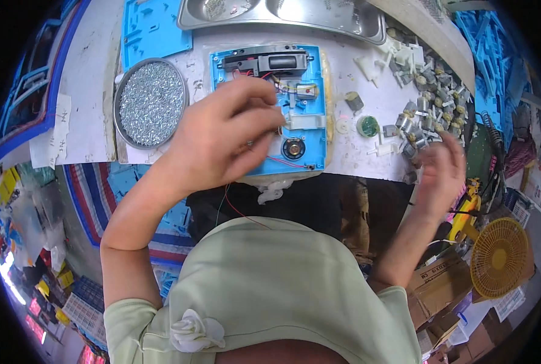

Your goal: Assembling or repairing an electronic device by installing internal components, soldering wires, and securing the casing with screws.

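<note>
A blue plastic housing [315, 159] lies before me with a black part [270, 61] across its far end, a small motor [307, 91], a white plastic piece [306, 122], a round black speaker [293, 148] and thin wires. Over its left half is my left hand [231, 130], fingers curled in with the tips near the white piece; whatever they pinch is hidden. To the right, my right hand [440, 176] hovers at the near edge of a heap of small metal motors [431, 109]. Its fingers are bent and apart, slightly blurred, with nothing visible in them.
Left of the housing stands a round metal bowl [115, 109] full of small screws. Behind are another blue panel [155, 36] and a steel tray [270, 22]. A green round lump [367, 126] and white plastic parts [404, 56] lie rightward. A yellow fan [499, 258] stands lower right.
</note>
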A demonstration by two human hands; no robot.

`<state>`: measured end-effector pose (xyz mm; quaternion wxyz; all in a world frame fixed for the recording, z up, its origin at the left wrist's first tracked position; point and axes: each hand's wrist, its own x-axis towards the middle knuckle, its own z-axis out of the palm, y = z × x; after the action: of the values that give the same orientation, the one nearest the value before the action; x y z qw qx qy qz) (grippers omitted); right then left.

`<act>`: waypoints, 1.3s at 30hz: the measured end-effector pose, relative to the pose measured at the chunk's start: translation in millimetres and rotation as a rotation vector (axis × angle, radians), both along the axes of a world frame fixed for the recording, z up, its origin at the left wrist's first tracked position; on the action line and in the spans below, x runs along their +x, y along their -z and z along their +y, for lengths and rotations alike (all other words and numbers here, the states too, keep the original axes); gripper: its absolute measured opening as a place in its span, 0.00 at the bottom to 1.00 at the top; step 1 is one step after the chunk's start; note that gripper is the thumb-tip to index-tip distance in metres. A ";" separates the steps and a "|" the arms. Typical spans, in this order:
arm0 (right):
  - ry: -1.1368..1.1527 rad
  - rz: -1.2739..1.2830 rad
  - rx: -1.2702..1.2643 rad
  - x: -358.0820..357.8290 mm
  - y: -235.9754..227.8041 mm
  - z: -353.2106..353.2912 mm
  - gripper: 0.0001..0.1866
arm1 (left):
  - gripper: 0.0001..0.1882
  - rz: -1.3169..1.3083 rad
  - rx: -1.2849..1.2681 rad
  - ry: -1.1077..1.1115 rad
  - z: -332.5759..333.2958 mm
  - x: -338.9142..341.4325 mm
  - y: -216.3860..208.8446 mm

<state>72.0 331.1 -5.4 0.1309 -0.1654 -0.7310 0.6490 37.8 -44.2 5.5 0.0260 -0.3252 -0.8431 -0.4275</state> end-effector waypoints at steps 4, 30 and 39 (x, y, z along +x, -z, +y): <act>-0.653 0.313 0.566 -11.1 -16.2 -106.9 0.09 | 0.20 0.152 -0.182 0.093 7.2 -4.1 0.9; -0.717 0.050 1.292 -75.0 -42.7 -160.0 0.13 | 0.17 0.368 -0.177 -0.227 24.4 -11.2 15.5; -0.796 -0.244 0.907 -94.4 -35.6 -140.5 0.14 | 0.16 0.367 -0.175 -0.208 26.9 -12.7 18.2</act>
<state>-22.4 190.6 30.2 -0.1487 0.1191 -0.9496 0.2489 25.1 -17.3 -12.7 0.1945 -0.3097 -0.8871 -0.2816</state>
